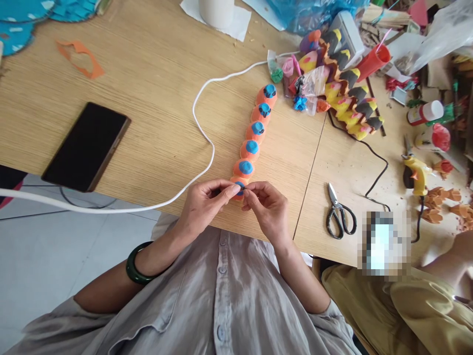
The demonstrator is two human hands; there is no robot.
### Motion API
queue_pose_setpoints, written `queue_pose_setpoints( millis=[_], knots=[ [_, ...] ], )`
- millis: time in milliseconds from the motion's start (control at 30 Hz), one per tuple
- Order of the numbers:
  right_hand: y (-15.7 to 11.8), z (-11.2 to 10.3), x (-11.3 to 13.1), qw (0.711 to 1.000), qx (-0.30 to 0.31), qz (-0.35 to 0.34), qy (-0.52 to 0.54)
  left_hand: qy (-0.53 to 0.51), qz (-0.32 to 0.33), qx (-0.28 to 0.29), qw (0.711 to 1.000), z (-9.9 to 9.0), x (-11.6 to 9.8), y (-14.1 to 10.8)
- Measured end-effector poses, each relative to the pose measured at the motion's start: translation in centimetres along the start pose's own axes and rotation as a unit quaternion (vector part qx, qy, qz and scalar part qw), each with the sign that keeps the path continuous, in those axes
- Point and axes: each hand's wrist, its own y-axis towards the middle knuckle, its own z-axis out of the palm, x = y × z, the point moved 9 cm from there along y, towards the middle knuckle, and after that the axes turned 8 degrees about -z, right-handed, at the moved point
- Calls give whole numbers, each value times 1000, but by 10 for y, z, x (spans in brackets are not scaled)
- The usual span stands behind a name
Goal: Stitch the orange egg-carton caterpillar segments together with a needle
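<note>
A row of orange egg-carton cups (256,132) with blue tops runs up the wooden table from its front edge. The three farthest cups carry small dark pieces on their blue tops. Over the nearest cup, my left hand (212,199) and my right hand (266,207) meet, both with thumb and forefinger pinched together. Between the fingertips is a tiny dark piece, too small to make out clearly; both hands seem to touch it. My other fingers are curled in.
A white cable (212,148) winds left of the row, near a black phone (86,146). To the right are scissors (338,212), painted cartons (342,84), a yellow glue gun (418,175) and another person's arm (453,259). A white cup (217,12) stands at the back.
</note>
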Motion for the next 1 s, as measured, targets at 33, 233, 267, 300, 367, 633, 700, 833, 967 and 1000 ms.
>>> queue_pose_setpoints(
  millis=[33, 233, 267, 300, 367, 633, 700, 833, 967, 1000],
  knots=[
    [0, 0, 0, 1000, 0, 1, -1, -8, -5, 2, 1000, 0, 1, 0],
    [0, -1, 0, 1000, -3, 3, -3, -30, -15, 5, 999, 1, 1, -2],
    [0, -2, 1, 1000, -5, -2, -6, -30, -13, 4, 999, 1, 1, -2],
    [0, -2, 2, 1000, -7, -11, -14, -28, -11, 5, 1000, 2, 1, -2],
    [1, -3, 8, 998, -11, -40, -48, -20, -6, 6, 1000, 3, 0, -1],
    [7, 3, 40, 968, 14, -169, -185, 15, 41, 11, 999, 6, -15, 10],
    [12, 1, 47, 962, 14, -187, -198, 29, 54, 15, 998, 7, -24, 14],
    [33, -7, 51, 971, 4, -186, -152, 45, 81, 28, 995, 12, -44, 25],
    [64, -25, 41, 988, -59, -141, -26, 50, 142, -12, 989, 9, -68, 44],
    [70, -30, 39, 988, -74, -137, -6, 47, 152, -24, 987, 8, -72, 51]
  ],
)
